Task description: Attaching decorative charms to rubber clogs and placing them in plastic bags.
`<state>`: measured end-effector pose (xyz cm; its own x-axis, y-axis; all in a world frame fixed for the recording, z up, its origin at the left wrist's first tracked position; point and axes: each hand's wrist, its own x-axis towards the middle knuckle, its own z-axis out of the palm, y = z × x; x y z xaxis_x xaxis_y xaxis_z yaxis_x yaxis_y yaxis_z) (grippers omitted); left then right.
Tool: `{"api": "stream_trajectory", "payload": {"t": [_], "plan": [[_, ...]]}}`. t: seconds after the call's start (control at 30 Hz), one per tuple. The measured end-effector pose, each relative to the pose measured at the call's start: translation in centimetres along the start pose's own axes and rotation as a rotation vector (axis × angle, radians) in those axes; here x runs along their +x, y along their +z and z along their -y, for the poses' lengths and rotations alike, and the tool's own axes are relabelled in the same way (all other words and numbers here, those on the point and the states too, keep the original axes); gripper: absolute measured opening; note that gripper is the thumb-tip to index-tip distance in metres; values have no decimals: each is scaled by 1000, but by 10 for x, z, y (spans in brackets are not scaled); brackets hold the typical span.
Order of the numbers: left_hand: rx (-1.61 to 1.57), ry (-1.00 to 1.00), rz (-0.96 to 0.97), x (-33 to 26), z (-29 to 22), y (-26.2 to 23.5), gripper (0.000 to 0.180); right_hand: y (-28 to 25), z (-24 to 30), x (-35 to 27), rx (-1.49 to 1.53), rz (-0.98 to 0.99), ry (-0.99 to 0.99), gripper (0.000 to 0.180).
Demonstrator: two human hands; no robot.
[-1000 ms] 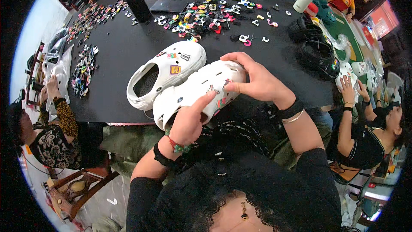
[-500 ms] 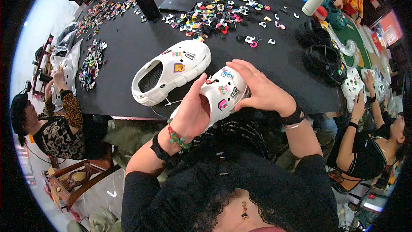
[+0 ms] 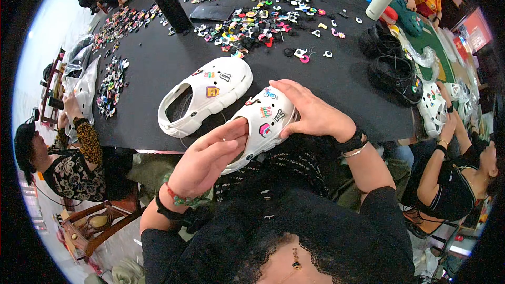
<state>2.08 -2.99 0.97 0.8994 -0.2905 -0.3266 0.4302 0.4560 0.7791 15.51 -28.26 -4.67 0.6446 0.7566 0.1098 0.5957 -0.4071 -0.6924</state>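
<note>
A white clog [image 3: 265, 121] with colourful charms on its top is tilted at the table's near edge, in front of my body. My right hand [image 3: 318, 113] grips its toe end, thumb on the near side and fingers over the front. My left hand [image 3: 210, 155] lies at the clog's foot opening with its fingers stretched out together. The fingertips reach the opening's edge; how far they go inside is hidden. A second white clog [image 3: 231, 71] with similar charms rests on the table just beyond, left of the held one.
Heaps of small charms [image 3: 258, 26] spread over the black table [image 3: 336, 84]. A black tumbler [image 3: 171, 8] and a dark flat device [image 3: 212, 13] stand behind them. Black clogs [image 3: 392, 73] and a white bottle [image 3: 382, 0] are at right. Co-workers sit on both sides, handling white clogs.
My left hand has shifted left and nearer to me, from wrapping the clog's side to lying flat at its opening. My right hand keeps hold of the toe.
</note>
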Motion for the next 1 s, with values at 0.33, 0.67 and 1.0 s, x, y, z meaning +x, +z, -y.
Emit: {"api": "stream_trajectory", "payload": {"t": [0.33,0.67,1.0], "plan": [[646,328,-139,-23,-40,-2,46,-43,-16,2,-97,68,-96,83],[1509,885,-591,9,-54,-35,16,-95,-84,37,-253,-78,82,39],[622,208,-416,14,-50,-88,45,-64,-127,77,-435,-161,26,43]]}}
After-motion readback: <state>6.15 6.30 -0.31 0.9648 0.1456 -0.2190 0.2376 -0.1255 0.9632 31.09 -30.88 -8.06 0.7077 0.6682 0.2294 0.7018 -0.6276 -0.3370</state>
